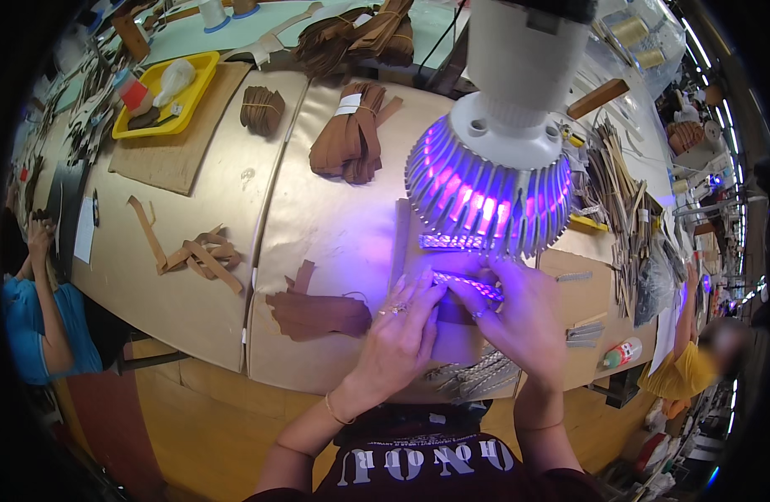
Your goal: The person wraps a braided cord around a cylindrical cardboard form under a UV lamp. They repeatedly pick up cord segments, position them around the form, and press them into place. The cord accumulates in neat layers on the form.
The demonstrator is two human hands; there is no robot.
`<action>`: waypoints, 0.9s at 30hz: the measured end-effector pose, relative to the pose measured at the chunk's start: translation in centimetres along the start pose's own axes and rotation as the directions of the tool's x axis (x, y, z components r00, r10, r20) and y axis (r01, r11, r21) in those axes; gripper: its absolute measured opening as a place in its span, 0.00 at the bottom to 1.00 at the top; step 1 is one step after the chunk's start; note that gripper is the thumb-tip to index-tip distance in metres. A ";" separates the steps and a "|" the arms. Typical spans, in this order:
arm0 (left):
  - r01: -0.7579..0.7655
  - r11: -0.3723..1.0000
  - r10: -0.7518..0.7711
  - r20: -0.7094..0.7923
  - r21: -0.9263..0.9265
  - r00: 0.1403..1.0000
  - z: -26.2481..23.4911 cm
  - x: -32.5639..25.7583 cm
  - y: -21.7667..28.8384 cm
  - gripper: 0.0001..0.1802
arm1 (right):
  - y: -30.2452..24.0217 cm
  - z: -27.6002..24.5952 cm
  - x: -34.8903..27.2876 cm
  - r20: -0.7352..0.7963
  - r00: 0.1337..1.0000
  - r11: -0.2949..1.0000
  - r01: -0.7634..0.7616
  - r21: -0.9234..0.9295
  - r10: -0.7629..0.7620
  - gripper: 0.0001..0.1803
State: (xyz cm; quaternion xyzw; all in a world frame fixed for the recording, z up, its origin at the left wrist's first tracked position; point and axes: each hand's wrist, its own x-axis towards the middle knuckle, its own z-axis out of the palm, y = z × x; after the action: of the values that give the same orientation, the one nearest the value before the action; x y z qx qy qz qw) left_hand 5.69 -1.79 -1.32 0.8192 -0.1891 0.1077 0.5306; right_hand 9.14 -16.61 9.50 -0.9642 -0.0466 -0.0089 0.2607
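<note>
The right hand (523, 314) holds a braided strip (470, 285) between thumb and fingers, over the worktop (318, 230), in the finned lamp's (489, 192) violet light. The left hand (399, 326), fingers close together, is at the strip's left end; its grip cannot be determined.

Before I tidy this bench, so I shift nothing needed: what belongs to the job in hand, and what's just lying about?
Seemingly in use:
braided strip at left hand and right hand
lit lamp above
silvery strips close by

Probably lying about:
yellow tray
bottle
tangled brown strips
</note>
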 end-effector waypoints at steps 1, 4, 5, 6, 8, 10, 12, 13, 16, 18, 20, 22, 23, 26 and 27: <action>-0.012 1.000 0.012 0.021 0.019 1.000 -0.1 -0.1 0.0 0.25 | 0.0 -0.4 -0.3 -0.030 0.999 1.000 0.025 -0.008 -0.026 0.16; -0.065 0.993 0.058 0.073 0.101 0.996 -0.3 -0.2 0.1 0.27 | 0.9 -2.8 -0.6 0.080 0.983 0.977 -0.154 -0.150 0.167 0.17; -0.088 0.987 0.076 0.093 0.134 0.993 -0.3 -0.2 0.2 0.27 | 1.3 -3.1 -0.5 0.090 0.971 0.969 -0.208 -0.133 0.221 0.18; -0.094 0.985 0.079 0.104 0.148 0.992 -0.4 -0.1 0.3 0.27 | 1.8 -3.4 -0.7 0.084 0.982 0.980 -0.159 -0.118 0.170 0.19; -0.100 0.976 0.076 0.129 0.194 0.989 -0.5 0.0 0.5 0.28 | 2.5 -3.8 -0.9 0.090 0.984 0.976 -0.138 -0.165 0.155 0.23; -0.092 0.975 0.063 0.148 0.200 0.987 -0.6 0.1 0.6 0.28 | 3.1 -3.5 -1.3 0.050 0.988 0.985 -0.137 -0.108 0.143 0.21; -0.082 0.973 0.047 0.162 0.216 0.986 -0.8 0.3 0.7 0.27 | 3.6 -3.5 -1.5 0.030 0.987 0.985 -0.158 -0.072 0.161 0.21; -0.073 0.972 0.035 0.171 0.222 0.985 -0.9 0.4 0.8 0.25 | 3.8 -3.5 -1.6 0.036 0.982 0.982 -0.181 -0.061 0.184 0.22; -0.055 0.971 0.009 0.193 0.234 0.981 -1.0 0.7 1.3 0.21 | 4.3 -3.3 -1.7 0.036 0.969 0.970 -0.244 0.000 0.244 0.23; -0.046 0.966 -0.006 0.203 0.253 0.979 -1.1 0.9 1.7 0.19 | 4.7 -3.1 -1.7 0.031 0.966 0.965 -0.259 0.044 0.258 0.23; -0.046 0.958 -0.015 0.207 0.283 0.978 -1.2 1.2 2.1 0.18 | 5.1 -2.7 -1.8 0.023 0.967 0.964 -0.255 0.077 0.254 0.23; -0.039 0.955 -0.027 0.220 0.294 0.975 -1.3 1.4 2.3 0.17 | 5.5 -2.3 -1.9 0.014 0.969 0.961 -0.246 0.127 0.246 0.23; -0.039 0.954 -0.029 0.220 0.297 0.975 -1.3 1.4 2.4 0.17 | 5.7 -2.1 -2.0 0.013 0.966 0.958 -0.256 0.129 0.257 0.23; -0.041 0.949 -0.033 0.228 0.313 0.973 -1.3 1.5 2.6 0.17 | 6.5 -1.6 -2.3 0.030 0.971 0.960 -0.241 0.145 0.239 0.23; -0.035 0.950 -0.041 0.233 0.311 0.972 -1.3 1.5 2.6 0.17 | 6.7 -1.4 -2.3 0.036 0.970 0.956 -0.241 0.168 0.239 0.23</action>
State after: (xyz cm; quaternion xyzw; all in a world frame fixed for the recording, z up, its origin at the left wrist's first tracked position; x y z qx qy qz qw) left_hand 5.95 -1.81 1.92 0.9002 -0.2301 0.0375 0.3677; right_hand 7.47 -23.29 7.26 -0.9368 0.0681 0.0342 0.3415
